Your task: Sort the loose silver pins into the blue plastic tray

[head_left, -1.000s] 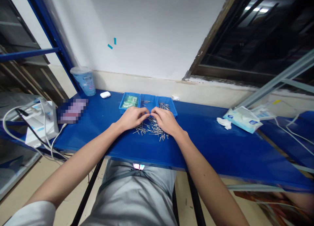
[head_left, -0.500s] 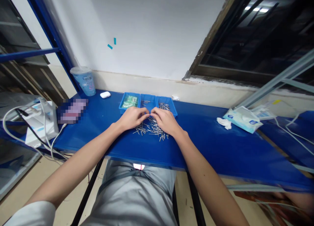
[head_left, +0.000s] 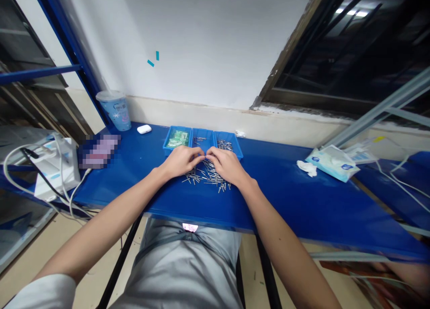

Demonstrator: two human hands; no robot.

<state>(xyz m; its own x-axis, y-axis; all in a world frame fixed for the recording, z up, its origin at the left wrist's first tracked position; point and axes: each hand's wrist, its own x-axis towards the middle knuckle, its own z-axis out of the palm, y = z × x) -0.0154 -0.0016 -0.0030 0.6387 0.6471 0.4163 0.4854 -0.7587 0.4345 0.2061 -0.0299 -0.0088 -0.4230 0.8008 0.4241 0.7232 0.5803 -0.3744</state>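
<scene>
My left hand and my right hand meet fingertip to fingertip, each closed in a pinch. What the fingers hold, if anything, is too small to make out. Below them on the blue table lies a loose pile of slim silver metal pins that look like blind rivets. Just beyond the hands stand three joined blue bins: the left bin contains small green-and-clear packets, the middle bin a few pins, and the right bin many of them.
A blue lidded cup and a white earbud case stand at the back left. White power strips with cables lie at the left edge. To the right are a tissue pack and a crumpled tissue.
</scene>
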